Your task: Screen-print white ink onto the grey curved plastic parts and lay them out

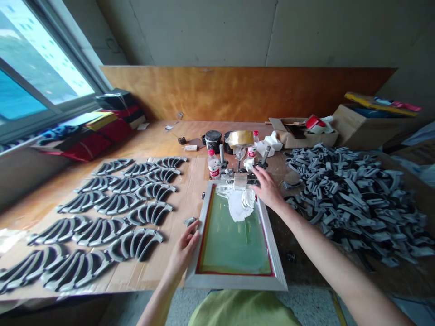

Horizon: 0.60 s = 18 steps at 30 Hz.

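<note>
My left hand (186, 242) is at the left side of a metal-framed printing screen (234, 246), its fingers curled. A small grey plastic part (189, 221) shows at its fingertips; the rest is hidden by the hand and frame. My right hand (267, 186) reaches over the screen's far right corner, fingers apart and nothing visible in them. Just beyond its fingertips is a crumpled white lump (249, 164). Thick white ink (241, 206) lies on the far part of the green mesh, below a metal clamp block (240, 181).
Curved grey parts (136, 246) lie in rows on cardboard at left. A large heap of similar parts (356, 194) covers the right. Behind the screen stand red-capped bottles (214, 165), a black tub (213, 141) and a tape roll (241, 139). Cardboard boxes (363, 129) are at back right.
</note>
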{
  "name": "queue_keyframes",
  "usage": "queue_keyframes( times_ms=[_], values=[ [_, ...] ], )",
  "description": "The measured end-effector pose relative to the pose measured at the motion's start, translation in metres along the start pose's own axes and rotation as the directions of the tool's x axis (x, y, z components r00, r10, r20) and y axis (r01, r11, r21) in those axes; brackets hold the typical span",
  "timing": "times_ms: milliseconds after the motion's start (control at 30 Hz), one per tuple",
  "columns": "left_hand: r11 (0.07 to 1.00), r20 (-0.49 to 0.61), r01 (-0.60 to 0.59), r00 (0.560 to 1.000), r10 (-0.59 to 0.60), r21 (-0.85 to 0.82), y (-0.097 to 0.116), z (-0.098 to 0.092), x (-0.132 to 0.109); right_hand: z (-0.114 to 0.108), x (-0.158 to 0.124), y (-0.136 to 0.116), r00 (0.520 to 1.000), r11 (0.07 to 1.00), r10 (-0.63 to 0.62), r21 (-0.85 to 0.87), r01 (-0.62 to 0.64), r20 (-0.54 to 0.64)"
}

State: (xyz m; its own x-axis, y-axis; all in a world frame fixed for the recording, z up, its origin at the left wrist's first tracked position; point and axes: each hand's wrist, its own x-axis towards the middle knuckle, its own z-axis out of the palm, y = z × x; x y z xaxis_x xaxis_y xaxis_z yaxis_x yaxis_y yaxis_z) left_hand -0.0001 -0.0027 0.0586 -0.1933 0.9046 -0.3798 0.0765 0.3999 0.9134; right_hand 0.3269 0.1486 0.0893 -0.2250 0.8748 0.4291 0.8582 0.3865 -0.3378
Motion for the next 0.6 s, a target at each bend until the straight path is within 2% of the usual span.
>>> queue_keyframes(
  times_ms=[33,100,167,233,300,400,533,600],
  values=[
    [1.000,0.007,-0.003,1.000,0.003,0.009,-0.015,0.003,0.004,0.005,0.011,-0.011,0.997,0.998,-0.050,-0.024,0.052,0.061],
    [1.000,0.038,0.002,0.999,-0.003,0.026,-0.038,0.008,0.013,0.018,0.027,-0.029,0.976,0.992,-0.070,-0.093,0.091,0.206],
    [0.999,0.050,0.000,0.999,-0.002,0.040,-0.051,0.010,0.019,0.029,0.033,-0.038,0.942,0.984,-0.012,-0.163,0.071,0.336],
    [0.998,0.059,-0.012,0.998,0.008,0.059,-0.054,0.010,0.021,0.034,0.032,-0.039,0.905,0.978,0.056,-0.207,0.036,0.422],
    [0.997,0.065,-0.020,0.998,0.015,0.072,-0.049,0.008,0.019,0.032,0.030,-0.036,0.888,0.975,0.094,-0.222,0.010,0.451],
    [0.999,0.062,-0.009,0.998,0.006,0.049,-0.034,0.005,0.012,0.024,0.029,-0.031,0.901,0.980,0.104,-0.198,-0.021,0.421],
    [0.999,0.088,0.028,0.996,-0.024,-0.036,-0.004,0.002,0.002,0.014,0.037,-0.030,0.904,0.990,0.085,-0.135,-0.031,0.419],
    [0.997,0.121,0.037,0.992,-0.029,-0.067,0.014,-0.001,-0.003,0.007,0.045,-0.028,0.926,0.988,0.091,-0.149,-0.038,0.367]
  ],
)
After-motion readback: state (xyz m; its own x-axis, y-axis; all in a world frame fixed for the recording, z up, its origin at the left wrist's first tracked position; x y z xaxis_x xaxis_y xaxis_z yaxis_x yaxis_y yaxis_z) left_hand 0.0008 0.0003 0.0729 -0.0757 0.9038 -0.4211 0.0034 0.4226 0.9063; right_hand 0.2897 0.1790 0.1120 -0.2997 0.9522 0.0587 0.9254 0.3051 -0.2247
